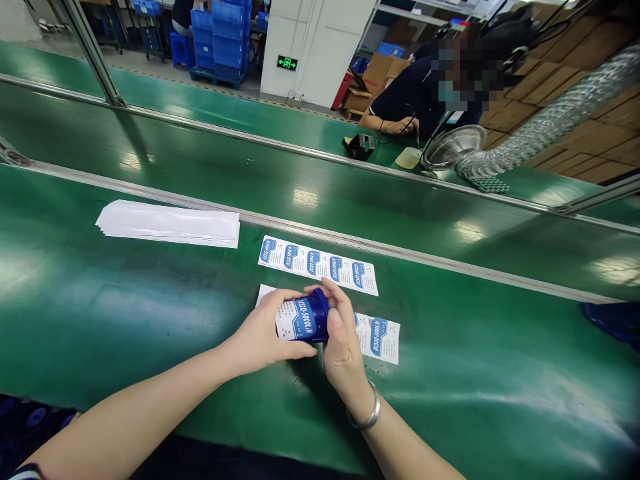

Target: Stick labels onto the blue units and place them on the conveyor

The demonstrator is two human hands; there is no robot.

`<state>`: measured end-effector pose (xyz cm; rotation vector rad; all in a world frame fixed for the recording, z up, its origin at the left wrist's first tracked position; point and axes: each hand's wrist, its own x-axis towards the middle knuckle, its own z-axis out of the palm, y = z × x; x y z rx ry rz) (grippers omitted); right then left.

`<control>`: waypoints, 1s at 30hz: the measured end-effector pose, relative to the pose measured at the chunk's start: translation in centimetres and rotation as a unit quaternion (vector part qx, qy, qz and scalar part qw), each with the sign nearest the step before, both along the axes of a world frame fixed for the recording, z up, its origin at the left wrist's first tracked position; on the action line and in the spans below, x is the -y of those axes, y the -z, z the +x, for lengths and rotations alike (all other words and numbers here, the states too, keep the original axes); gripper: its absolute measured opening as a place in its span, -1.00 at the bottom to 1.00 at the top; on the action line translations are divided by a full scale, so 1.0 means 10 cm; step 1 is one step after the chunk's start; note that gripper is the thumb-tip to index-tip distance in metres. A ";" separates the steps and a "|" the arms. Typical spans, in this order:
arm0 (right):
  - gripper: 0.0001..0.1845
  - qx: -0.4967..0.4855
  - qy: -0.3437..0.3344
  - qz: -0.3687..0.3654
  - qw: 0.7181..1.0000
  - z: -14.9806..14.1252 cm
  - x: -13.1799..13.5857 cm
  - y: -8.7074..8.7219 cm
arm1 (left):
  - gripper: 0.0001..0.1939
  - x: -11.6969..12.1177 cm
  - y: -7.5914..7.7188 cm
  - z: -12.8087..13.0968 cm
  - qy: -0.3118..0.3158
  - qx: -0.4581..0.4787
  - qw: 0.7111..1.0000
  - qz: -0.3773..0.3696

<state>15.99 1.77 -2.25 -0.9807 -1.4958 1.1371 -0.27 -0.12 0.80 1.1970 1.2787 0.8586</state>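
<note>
Looks like a factory workshop: beneath the fingers [345,305], a long green-topped workbench [150,300]; across from them, a co-worker [410,93] near a flexible metal duct [550,110]; farther beyond, stacked blue crates [227,40], piled cardboard boxes [595,143] and a lit exit sign [287,63].

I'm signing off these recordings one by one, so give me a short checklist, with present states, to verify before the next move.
1. Left hand holding the blue part: ok, fingers and thumb around its labelled side.
2. Right hand steadying it: ok, at the flanged end.
3. Label on the part, print readable: ok, "5000L/H" shows.
4. That label's far edge lying flat: cannot tell, the left hand covers it.
5. Upper label strip in view: ok, five labels show.
6. Lower label strip fully visible: not ok, partly hidden behind the hands and part.
</note>
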 end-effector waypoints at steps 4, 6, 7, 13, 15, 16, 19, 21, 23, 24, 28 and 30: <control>-0.50 0.015 -0.006 0.019 1.000 0.00 0.04 -0.01 | -0.35 0.01 -0.02 0.02 -0.035 0.058 0.998 -0.003; -0.49 0.023 -0.005 0.024 0.999 0.01 0.04 -0.01 | -0.38 0.02 -0.02 0.04 -0.055 0.033 0.998 0.005; -0.49 0.021 -0.004 0.020 1.000 0.01 0.02 0.00 | -0.37 0.02 -0.02 0.04 -0.057 0.022 0.998 0.001; -0.48 -0.041 0.003 -0.045 0.998 0.10 -0.15 0.04 | -0.25 0.01 0.02 -0.01 0.002 0.081 0.996 -0.030; -0.49 -0.064 0.011 -0.072 0.995 0.13 -0.19 0.04 | -0.15 0.00 0.03 -0.04 0.034 0.093 0.995 -0.012; -0.50 -0.075 0.017 -0.083 0.994 0.14 -0.20 0.03 | -0.08 -0.01 0.03 -0.05 0.047 0.097 0.994 -0.011; -0.50 -0.089 0.027 -0.087 0.992 0.16 -0.20 0.02 | 0.09 0.00 0.02 -0.06 0.060 0.112 0.992 -0.022; -0.50 -0.087 0.027 -0.083 0.992 0.16 -0.18 0.02 | 0.04 0.01 0.01 -0.04 0.050 0.132 0.990 -0.024; -0.50 -0.088 0.023 -0.085 0.992 0.15 -0.17 0.02 | -0.07 0.02 0.02 -0.03 0.040 0.159 0.986 -0.028; -0.50 -0.090 0.022 -0.087 0.992 0.14 -0.17 0.02 | -0.11 0.01 0.03 -0.03 0.035 0.172 0.984 -0.030; -0.49 -0.109 0.037 -0.088 0.989 0.10 -0.20 0.07 | -0.09 -0.04 0.10 -0.04 0.035 0.166 0.986 -0.008; -0.51 -0.124 0.051 -0.085 0.987 0.12 -0.18 0.09 | -0.05 -0.03 0.10 -0.03 0.031 0.102 0.993 0.045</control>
